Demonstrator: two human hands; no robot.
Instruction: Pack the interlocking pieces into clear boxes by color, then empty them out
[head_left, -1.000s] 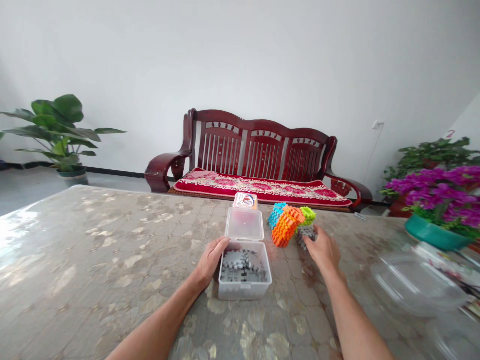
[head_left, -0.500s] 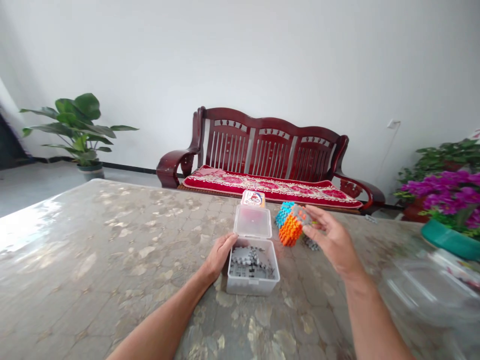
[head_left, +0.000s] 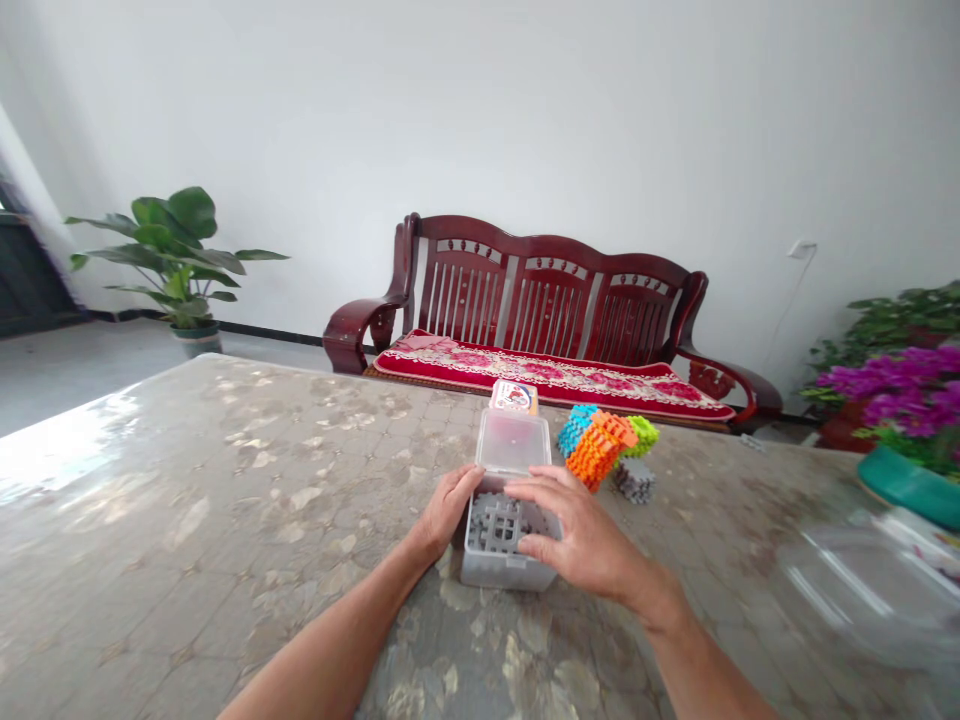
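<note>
A clear plastic box (head_left: 499, 575) stands on the patterned table with its lid (head_left: 514, 441) swung open away from me. Grey interlocking pieces (head_left: 495, 524) lie inside it. My left hand (head_left: 448, 510) grips the box's left side near the hinge. Over the right half of the box is my right hand (head_left: 574, 530), its fingers apart and reaching across the opening, with nothing visible between them. Behind it to the right stand orange blocks (head_left: 596, 452), blue blocks (head_left: 576, 430), green blocks (head_left: 643, 436) and a grey cluster (head_left: 635, 481).
A small box with a printed label (head_left: 514, 397) sits behind the lid. On the table's right are a blurred clear plastic container (head_left: 847, 580) and purple flowers in a teal pot (head_left: 907, 480). A red wooden bench (head_left: 547, 300) stands beyond the table.
My right hand has left the coloured blocks and moved left and down over the box. A grey square piece now shows on top inside the box. My left hand stays at its side.
</note>
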